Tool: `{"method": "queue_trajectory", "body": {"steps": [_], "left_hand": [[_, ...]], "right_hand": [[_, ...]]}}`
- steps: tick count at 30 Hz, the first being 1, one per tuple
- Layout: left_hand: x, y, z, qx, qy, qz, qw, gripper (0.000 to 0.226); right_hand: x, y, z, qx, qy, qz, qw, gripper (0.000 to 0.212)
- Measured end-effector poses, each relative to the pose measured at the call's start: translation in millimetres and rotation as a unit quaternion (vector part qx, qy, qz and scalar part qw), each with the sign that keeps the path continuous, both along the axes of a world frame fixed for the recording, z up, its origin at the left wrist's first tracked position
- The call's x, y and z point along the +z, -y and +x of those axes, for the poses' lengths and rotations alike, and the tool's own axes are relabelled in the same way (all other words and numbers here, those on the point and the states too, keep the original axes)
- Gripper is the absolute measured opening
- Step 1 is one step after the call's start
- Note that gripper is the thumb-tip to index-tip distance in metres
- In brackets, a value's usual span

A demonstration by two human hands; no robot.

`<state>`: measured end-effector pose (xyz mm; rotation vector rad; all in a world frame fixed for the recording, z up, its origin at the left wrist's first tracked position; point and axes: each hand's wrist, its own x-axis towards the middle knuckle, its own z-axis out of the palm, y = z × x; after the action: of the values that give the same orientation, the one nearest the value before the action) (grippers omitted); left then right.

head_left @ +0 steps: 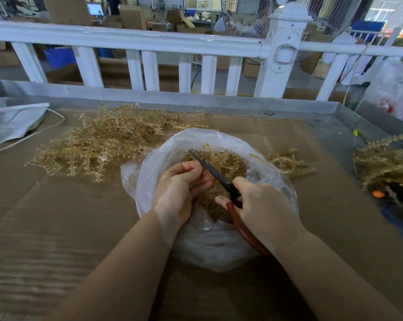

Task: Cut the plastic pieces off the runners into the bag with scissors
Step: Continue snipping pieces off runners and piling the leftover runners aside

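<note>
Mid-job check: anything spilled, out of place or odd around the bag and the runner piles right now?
Nothing spilled. The clear bag sits open under both hands, cut pieces inside. The right hand holds the scissors; the left hand holds a runner over the bag. One small oddity: an orange bit lies among the right-side runners.

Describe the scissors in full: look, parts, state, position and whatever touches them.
The scissors have dark metal blades and a reddish-brown, rubbery looking looped handle. The right hand grips the handle. The blades look slightly parted and point up and left, away from the person, over the open mouth of the clear plastic bag. The left hand holds an amber plastic runner against the blades.
</note>
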<state>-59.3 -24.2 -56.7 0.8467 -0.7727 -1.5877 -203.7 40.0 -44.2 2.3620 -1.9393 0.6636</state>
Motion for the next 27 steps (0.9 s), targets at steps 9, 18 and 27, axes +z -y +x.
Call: {"method": "queue_trajectory", "body": {"steps": [9, 18, 27], "left_hand": [[2.5, -1.0, -2.3, 0.019, -0.021, 0.017, 0.999, 0.023], [6.9, -1.9, -1.2, 0.045, -0.114, 0.062, 0.991, 0.019], [2.6, -4.3, -2.6, -0.002, -0.07, 0.008, 0.998, 0.019]], "right_hand": [[8.3, -5.9, 0.1, 0.01, 0.073, 0.024, 0.997, 0.031], [17.6, 6.3, -9.7, -0.065, 0.221, -0.015, 0.973, 0.018], [12.2, 18.3, 3.1, -0.081, 0.265, -0.042, 0.96, 0.015]]}}
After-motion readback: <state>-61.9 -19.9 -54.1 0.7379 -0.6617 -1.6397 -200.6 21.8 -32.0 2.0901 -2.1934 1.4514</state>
